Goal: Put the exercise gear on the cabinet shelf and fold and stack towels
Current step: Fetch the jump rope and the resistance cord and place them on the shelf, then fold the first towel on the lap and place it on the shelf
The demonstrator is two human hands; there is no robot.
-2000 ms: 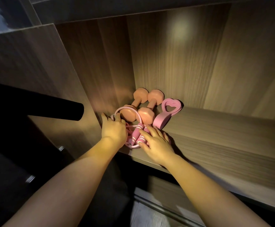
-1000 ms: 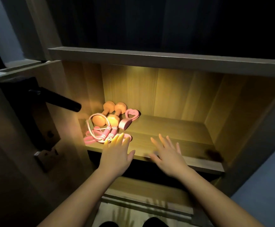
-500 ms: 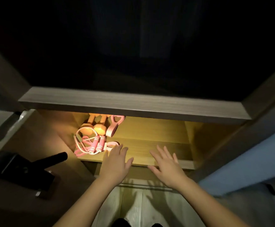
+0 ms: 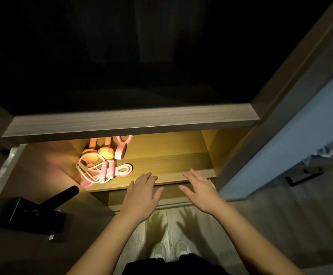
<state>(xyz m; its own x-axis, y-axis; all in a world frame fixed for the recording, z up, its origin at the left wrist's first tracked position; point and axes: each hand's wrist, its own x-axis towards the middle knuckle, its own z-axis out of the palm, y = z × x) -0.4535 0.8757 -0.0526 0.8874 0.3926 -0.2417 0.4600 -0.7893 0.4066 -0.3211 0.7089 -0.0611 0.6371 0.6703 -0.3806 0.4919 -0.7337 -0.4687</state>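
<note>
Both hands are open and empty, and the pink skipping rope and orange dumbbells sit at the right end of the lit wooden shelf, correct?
Not quite. The head view shows the pink skipping rope and orange dumbbells at the left end of the lit wooden shelf. The left hand and right hand are indeed open and empty.

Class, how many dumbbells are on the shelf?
2. Left dumbbell and right dumbbell lie side by side, back left of the shelf; the upper board hides their far ends.
</note>
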